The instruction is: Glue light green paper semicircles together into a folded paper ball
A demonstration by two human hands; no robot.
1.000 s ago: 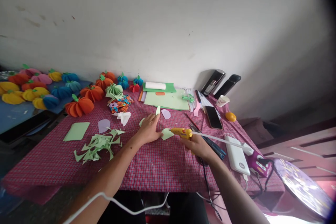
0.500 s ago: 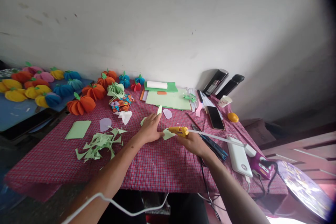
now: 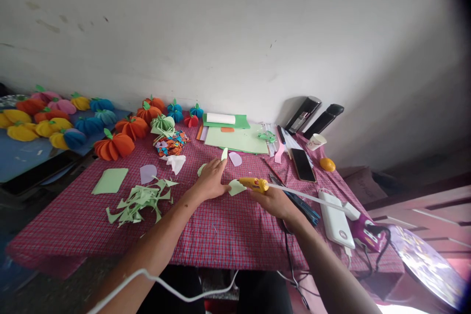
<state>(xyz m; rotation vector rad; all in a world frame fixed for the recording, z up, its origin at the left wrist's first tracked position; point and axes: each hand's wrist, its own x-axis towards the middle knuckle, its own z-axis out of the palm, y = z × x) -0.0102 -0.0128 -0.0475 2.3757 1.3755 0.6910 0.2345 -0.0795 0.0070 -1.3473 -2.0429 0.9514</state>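
My right hand is closed round the yellow glue gun, with a long clear glue stick sticking out behind. Its nozzle is at the light green paper cutout low over the cloth; whether it touches cannot be told. My left thumb reaches the left edge of that cutout. Between the fingers of my left hand, a narrow light green paper piece stands up. Another green cutout lies partly hidden behind that hand. A lilac cutout rests just beyond it.
On the checked tablecloth lie green scraps, a stack of green paper and several paper pumpkins. At right are a phone, scissors, a white power bank, a paper cup and a purple power strip.
The glue gun and my right hand have shifted very slightly right. The left hand keeps its place on the paper.
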